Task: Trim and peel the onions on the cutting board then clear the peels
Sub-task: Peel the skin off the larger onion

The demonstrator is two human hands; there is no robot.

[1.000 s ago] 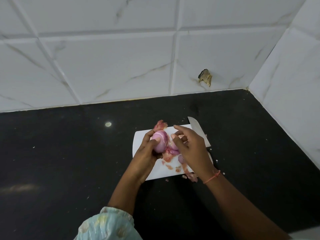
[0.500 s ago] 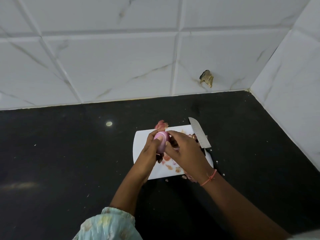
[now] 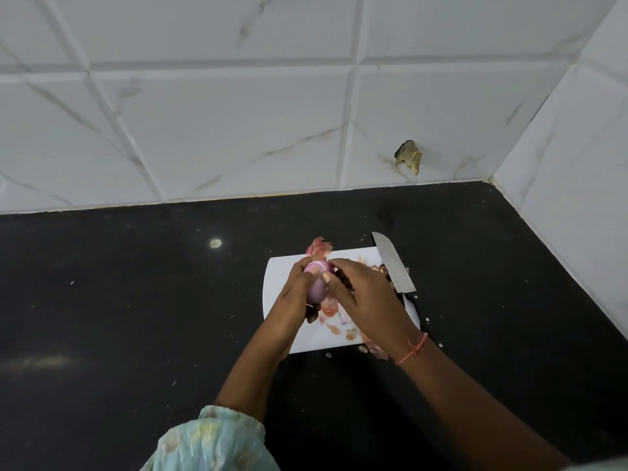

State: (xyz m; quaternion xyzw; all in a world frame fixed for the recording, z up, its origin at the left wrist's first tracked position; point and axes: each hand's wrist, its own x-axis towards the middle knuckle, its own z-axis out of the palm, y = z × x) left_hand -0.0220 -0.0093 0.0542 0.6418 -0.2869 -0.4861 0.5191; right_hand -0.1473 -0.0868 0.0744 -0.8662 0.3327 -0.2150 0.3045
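Note:
A pink peeled onion (image 3: 316, 282) is held above the white cutting board (image 3: 277, 277). My left hand (image 3: 294, 300) grips it from the left. My right hand (image 3: 365, 295) pinches it from the right, thumb on its side and fingertips at its top. Loose pinkish peels (image 3: 334, 321) lie on the board under my hands, and a clump of peel (image 3: 317, 247) sits at the board's far edge. A knife (image 3: 394, 263) lies along the board's right side, blade pointing away. Anything else under my right hand is hidden.
The board sits on a black countertop (image 3: 136, 317) in a corner of white marble-look tiled walls (image 3: 238, 130). A chipped hole (image 3: 408, 159) marks the back wall. More peel scraps (image 3: 375, 350) lie at the board's near right edge, beside my right wrist.
My right hand has moved left onto the onion and now pinches it; a second ago it hovered beside it. The onion has turned more upright between both hands.

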